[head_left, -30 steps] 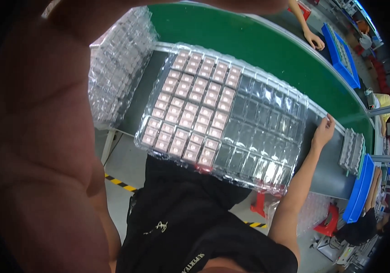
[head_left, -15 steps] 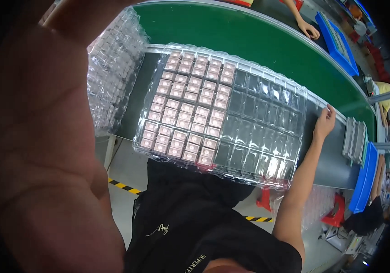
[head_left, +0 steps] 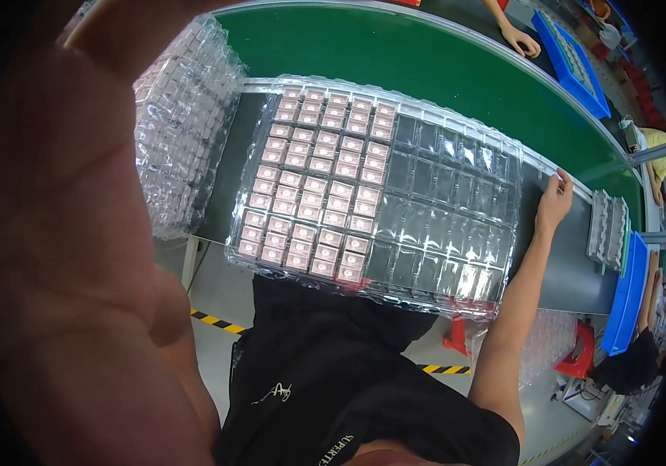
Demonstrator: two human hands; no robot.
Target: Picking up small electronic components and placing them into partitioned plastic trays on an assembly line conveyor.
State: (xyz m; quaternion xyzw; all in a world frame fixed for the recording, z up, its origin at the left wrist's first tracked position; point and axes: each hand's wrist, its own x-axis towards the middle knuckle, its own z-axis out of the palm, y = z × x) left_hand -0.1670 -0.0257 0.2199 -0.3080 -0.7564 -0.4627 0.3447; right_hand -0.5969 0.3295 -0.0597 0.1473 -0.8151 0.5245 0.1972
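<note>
Viewpoint aside, little has moved since the earlier frame. Leftmost, the left hand (head_left: pixel 61 256) looms at the lens, its fingers largely out of view; whether they grip anything, I cannot tell. A stack of clear plastic trays (head_left: pixel 181 140) stands at the left end of the desk (head_left: pixel 570 264). Next, a clear compartmented tray (head_left: pixel 449 202), its left part filled with pinkish pieces (head_left: pixel 311 199), lies lengthwise along the near edge, overhanging it. Beyond its right end, the nearer right hand (head_left: pixel 554 206) has fingers partly curled, contents unclear; the tray lies leftward, nearer the body.
</note>
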